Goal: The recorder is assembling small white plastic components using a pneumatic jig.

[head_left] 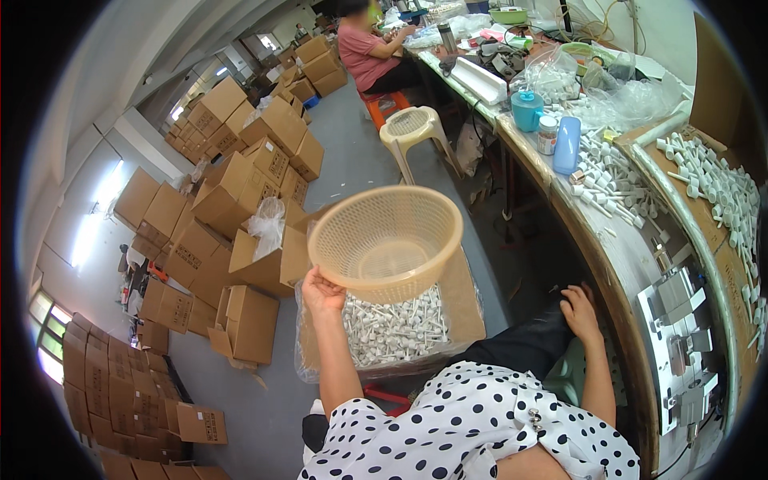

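Beige basket (pixel 384 258): tilted above the carton (pixel 466 314) of white pieces (pixel 396 334)
Left hand (pixel 323 293): clasping its near-left edge
Right hand (pixel 581 314): fingers loosely spread, apparently holding nothing
Basket step: one-handed holding, seemingly
Next move: likely needs a steady grip

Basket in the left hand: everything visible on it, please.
The basket is round and beige, apparently plastic, with a smooth solid rim, sloping walls pierced by rows of small openings, and a perforated flat base. It looks intact and empty. The left hand grips the near-left rim; the mouth faces up. It appears over a carton of small white parts; whether its underside touches anything is unclear.
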Available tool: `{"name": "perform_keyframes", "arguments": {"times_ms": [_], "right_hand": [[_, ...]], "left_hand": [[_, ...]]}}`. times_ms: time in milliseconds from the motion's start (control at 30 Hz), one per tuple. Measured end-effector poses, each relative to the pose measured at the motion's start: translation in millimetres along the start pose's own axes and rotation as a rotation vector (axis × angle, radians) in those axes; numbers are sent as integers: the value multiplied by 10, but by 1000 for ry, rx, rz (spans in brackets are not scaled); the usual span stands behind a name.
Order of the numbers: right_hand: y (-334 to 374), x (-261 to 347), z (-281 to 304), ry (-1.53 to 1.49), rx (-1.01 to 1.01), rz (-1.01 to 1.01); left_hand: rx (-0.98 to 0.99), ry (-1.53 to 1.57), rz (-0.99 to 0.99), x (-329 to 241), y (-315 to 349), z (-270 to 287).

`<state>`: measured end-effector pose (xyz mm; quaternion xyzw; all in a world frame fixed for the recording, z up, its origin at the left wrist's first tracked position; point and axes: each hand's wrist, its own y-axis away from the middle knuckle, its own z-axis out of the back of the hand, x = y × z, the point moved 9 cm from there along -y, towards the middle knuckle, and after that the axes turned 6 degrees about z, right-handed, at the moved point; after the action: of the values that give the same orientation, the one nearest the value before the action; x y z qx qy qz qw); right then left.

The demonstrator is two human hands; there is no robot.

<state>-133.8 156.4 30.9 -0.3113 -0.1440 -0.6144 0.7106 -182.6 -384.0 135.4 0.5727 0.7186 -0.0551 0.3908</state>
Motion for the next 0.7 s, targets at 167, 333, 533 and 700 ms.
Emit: {"name": "perform_keyframes", "arguments": {"times_ms": [167, 333, 533, 700], "right_hand": [[59, 818, 267, -459, 401, -42], [-20, 930, 1802, -617, -414, 34], [49, 129, 1739, -1066, -744, -391], [59, -50, 2164, -1052, -879, -202]], "left_hand": [[44, -58, 84, 406, 133, -293], [132, -115, 145, 718, 344, -422], [259, -230, 283, 1040, 387, -541], [168, -214, 294, 1177, 435, -554]]}}
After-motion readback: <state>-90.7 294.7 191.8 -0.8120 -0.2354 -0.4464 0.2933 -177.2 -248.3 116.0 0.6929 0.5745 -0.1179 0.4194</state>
